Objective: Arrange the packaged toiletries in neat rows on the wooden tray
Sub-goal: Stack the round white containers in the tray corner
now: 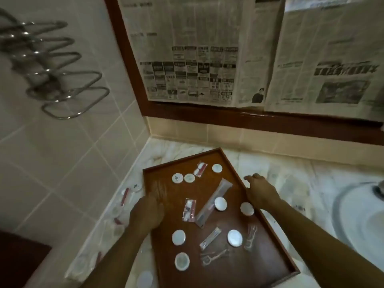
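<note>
Toiletries scattered on wooden tray, both hands at its edges

Head view. Wooden tray (257, 265), rectangular, raised rim, lying askew on marble tabletop (291, 175) in a tiled corner. Contents loose, not in rows: round white packets, among them one near the far corner (217, 168), a pair side by side (177, 178), one overlapping the long sachet (220, 203), one by the right rim (247, 208), three toward the near end (178, 237); long clear toothbrush sachet (214, 201) lying diagonally across the middle; small red-trimmed sachet (189, 209) just left of it; another small sachet (200, 169) near the far end; floss picks in clear wrap (214, 256) near the front. Further packets (125, 196) lie off the tray on the tabletop along the left wall, blurred.

Left hand (146, 214): over the tray's left rim, fingers curled down; whether its grip holds anything cannot be told. Right hand (259, 191): resting at the right rim, grip relaxed and spread, holding nothing.

Surroundings: white basin (357, 221) at right; newspaper sheets (197, 55) covering a wood-framed panel; metal rack (62, 94) on the left wall
</note>
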